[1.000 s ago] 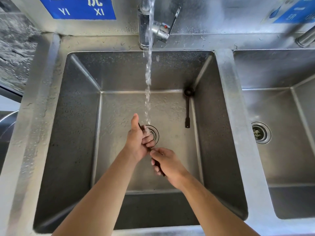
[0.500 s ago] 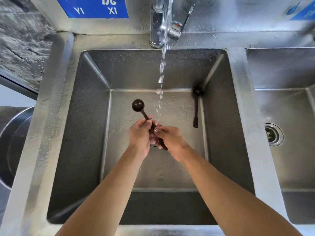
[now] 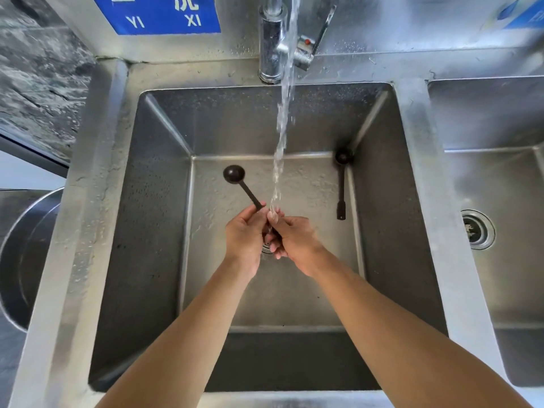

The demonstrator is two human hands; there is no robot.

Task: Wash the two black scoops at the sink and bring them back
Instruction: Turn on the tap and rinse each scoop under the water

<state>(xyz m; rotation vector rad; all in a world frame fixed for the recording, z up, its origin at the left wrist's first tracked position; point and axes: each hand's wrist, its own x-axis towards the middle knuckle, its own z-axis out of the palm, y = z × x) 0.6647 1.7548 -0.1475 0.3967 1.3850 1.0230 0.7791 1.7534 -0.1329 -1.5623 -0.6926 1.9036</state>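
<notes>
A black scoop (image 3: 235, 176) with a round bowl and thin handle sticks out up and to the left over the steel sink (image 3: 159, 231). My left hand (image 3: 244, 234) and my right hand (image 3: 294, 240) both grip its handle, which is hidden between the fingers. Water from the tap (image 3: 272, 42) falls onto my fingers where the two hands meet. The second black scoop (image 3: 341, 187) lies on the sink floor at the right wall, bowl in the far corner, apart from my hands.
A second basin (image 3: 500, 178) with a round drain (image 3: 477, 229) lies to the right behind a steel divider. A large round metal pot (image 3: 26, 260) stands left of the sink. A blue sign (image 3: 159, 13) hangs on the splashback.
The scoop's bowl, hidden in my left hand a second ago, now pokes out up-left. Both hands have risen under the stream and closed on the handle.
</notes>
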